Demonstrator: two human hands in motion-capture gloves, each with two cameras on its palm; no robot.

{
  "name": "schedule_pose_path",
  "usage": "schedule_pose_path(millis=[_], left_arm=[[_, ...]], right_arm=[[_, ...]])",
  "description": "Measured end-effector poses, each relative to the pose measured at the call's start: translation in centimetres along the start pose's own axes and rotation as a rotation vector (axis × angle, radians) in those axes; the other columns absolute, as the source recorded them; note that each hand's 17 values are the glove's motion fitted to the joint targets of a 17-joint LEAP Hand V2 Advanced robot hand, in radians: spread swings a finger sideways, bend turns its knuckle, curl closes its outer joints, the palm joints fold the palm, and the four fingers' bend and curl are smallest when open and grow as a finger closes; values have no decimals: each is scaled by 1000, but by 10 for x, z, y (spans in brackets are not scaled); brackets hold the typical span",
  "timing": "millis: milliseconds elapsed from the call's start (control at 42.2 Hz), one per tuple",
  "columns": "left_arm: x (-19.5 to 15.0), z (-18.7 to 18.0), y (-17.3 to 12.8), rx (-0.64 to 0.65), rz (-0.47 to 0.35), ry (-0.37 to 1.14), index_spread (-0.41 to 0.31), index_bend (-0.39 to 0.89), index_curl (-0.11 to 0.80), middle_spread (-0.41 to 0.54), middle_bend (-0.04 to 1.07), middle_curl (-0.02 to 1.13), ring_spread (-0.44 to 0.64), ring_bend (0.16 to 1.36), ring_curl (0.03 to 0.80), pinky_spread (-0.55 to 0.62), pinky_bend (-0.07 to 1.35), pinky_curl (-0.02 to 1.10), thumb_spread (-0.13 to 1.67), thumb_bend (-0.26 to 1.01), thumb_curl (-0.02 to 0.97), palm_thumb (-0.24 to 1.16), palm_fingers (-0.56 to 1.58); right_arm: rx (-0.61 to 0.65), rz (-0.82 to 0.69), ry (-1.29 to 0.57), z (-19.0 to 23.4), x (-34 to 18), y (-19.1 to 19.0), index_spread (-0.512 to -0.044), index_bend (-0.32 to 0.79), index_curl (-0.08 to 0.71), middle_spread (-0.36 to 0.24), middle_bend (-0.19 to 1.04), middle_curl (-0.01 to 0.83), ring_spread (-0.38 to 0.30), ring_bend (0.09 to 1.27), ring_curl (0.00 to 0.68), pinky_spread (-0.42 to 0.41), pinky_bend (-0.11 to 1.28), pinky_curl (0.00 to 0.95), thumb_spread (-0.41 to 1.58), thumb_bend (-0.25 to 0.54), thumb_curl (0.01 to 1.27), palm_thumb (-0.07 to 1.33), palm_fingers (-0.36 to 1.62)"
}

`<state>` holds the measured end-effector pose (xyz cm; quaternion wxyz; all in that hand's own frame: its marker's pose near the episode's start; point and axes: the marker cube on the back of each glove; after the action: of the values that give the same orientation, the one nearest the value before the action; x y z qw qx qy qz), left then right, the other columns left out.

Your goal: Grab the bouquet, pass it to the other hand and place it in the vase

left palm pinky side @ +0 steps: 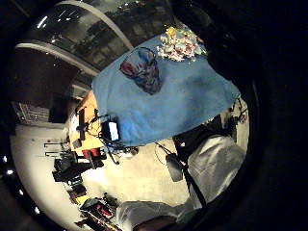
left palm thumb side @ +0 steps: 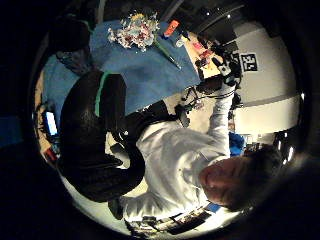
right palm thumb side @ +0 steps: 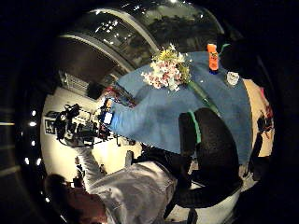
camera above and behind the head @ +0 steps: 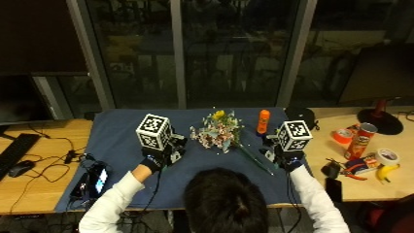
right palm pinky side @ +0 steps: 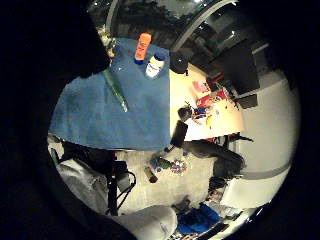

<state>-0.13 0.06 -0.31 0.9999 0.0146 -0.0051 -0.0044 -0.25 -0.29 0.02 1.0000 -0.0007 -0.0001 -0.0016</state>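
Right now our 2 hands, left [camera above and behind the head: 158, 158] and right [camera above and behind the head: 284, 158], hover above the worktop [camera above and behind the head: 123, 145], neither grip holding anything; finger spread we cannot tell. Between them lies the bouquet [camera above and behind the head: 216, 130], stems toward the right. We should take the stems, minding the orange bottle [camera above and behind the head: 263, 121] nearby. The vase [left palm pinky side: 143, 70] stands beside the left hand.

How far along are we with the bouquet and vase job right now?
Nothing looks done yet. The bouquet lies on the blue cloth, its stems toward the right hand, and neither hand holds it. The left hand is raised over the cloth near the vase, which stands without flowers in the left palm view. Still left: pick up, pass across, place in the vase.
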Motion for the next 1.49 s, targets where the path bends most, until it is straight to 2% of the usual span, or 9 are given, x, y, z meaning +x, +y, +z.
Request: schedule_pose_path(millis=[190,403,426,450,711,853,971,1327,1493], left_arm=[[-6,15,-4,21,-5,1,-143,370,203,-57,161,174,-8,378,191,-85,408,221,888,213,119,330,808],[-9,51,-25,-33,-6,57,-149,317,273,-40,136,215,14,364,241,-75,376,277,1133,188,176,339,717],[-9,53,-27,-26,-8,51,-148,315,282,-37,135,220,22,363,246,-73,371,283,1149,184,181,340,701],[-8,56,-30,-16,-11,41,-142,294,282,-29,136,223,30,369,251,-61,365,286,1160,172,183,328,674],[1,75,-56,38,-65,-143,-74,173,308,55,145,238,110,412,280,39,323,307,1211,77,214,263,498],[10,78,-64,18,-49,-120,-65,168,324,87,136,236,145,430,290,80,324,322,1206,32,225,243,440],[13,82,-69,29,-35,-95,-48,145,324,125,132,233,177,457,299,115,345,337,1197,-3,230,228,372],[16,98,-70,9,-17,-95,6,105,276,197,166,244,228,563,326,167,447,374,1146,-24,247,205,244],[9,116,-67,-37,-23,-105,1,141,275,208,176,256,247,574,322,187,457,375,1137,-18,253,208,238]], right_arm=[[0,1,-58,1,-9,-9,-231,180,202,-80,308,193,-98,428,232,22,294,183,825,333,162,532,882],[-107,-39,-88,17,-14,-15,-269,110,237,-101,248,251,-107,402,280,24,321,248,1059,249,205,482,777],[-112,-37,-86,17,-14,-15,-270,156,255,-97,284,270,-114,415,292,22,284,243,1077,278,221,537,859],[-115,-34,-82,17,-14,-14,-275,91,230,-98,237,258,-103,393,279,29,325,255,1085,228,211,470,750],[-113,56,-31,13,-6,-19,-292,82,207,-77,220,312,-87,426,320,45,401,306,1152,128,249,441,663],[-136,133,-38,15,6,-34,-263,136,225,-73,194,327,-78,417,325,54,412,318,1153,73,263,425,689],[-189,213,-62,22,20,-54,-230,73,214,-53,174,333,-67,463,348,56,470,342,1137,12,269,382,680],[-381,475,-107,123,58,-116,-189,83,198,-23,163,344,-83,544,388,31,605,384,1105,-10,319,445,652],[-459,530,-169,160,46,-102,-188,117,212,-23,176,350,-79,528,388,36,594,379,1102,-5,343,506,622]])
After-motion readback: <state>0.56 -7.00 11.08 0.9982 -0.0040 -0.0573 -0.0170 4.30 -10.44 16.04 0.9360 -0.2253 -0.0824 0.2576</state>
